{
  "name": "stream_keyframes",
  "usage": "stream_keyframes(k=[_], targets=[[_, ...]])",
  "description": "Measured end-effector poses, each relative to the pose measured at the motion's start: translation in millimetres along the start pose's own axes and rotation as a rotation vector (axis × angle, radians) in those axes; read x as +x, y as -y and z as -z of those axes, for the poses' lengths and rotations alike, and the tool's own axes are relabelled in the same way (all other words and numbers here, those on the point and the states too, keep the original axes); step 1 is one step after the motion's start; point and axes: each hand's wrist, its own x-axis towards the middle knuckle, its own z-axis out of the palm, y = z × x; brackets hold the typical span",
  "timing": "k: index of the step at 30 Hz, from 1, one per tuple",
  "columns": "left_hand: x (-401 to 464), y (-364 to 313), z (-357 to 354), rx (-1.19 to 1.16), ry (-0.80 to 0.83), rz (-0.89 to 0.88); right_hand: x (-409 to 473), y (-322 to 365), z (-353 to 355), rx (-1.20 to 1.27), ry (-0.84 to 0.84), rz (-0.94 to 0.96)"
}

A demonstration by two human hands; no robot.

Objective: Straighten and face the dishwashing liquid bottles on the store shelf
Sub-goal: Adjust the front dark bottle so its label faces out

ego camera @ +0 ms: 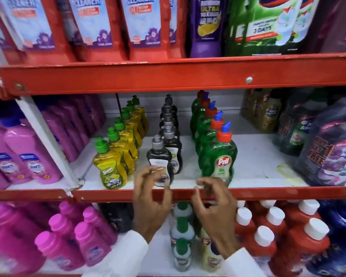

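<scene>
Three rows of dishwashing liquid bottles run front to back on the middle shelf (256, 172). The yellow row with green caps has its front bottle (109, 166) at the left. In the centre stands the black row with grey caps, its front bottle (159, 156) slightly left of the bottle behind it. At the right is the green row, led by a bottle (220, 156) with a red cap and a blue spout. My left hand (151, 204) hovers in front of the black front bottle, fingers spread and blurred, holding nothing. My right hand (214, 206) is open at the shelf lip beside the green front bottle.
Pink bottles (28, 156) fill the shelf bay at the left. Dark refill packs (328, 150) stand at the right of the middle shelf. Red pouches (92, 25) hang over the upper shelf. Below are pink, white-capped red (276, 232) and small green-capped bottles.
</scene>
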Motion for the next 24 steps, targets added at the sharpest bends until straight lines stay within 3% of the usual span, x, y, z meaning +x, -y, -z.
stream_keyframes(k=[2, 5, 8, 15, 24], targets=[[11.5, 17.8, 12.1, 0.003, -0.039, 0.089, 11.5, 5.2, -25.0, -0.012, 0.173, -0.018], [26.4, 43.4, 18.3, 0.094, 0.196, 0.17, 34.1, 2.8, -48.8, -0.096, 0.408, -0.119], [35.0, 59.3, 19.3, 0.125, 0.347, 0.12, 44.8, -1.5, -54.9, -0.24, 0.52, -0.174], [34.5, 56.9, 18.1, -0.13, 0.401, 0.166, 42.7, 0.5, -47.9, -0.259, 0.441, -0.248], [36.0, 55.6, 11.5, -0.189, 0.429, 0.189, 39.1, 3.9, -42.4, -0.285, 0.393, -0.275]])
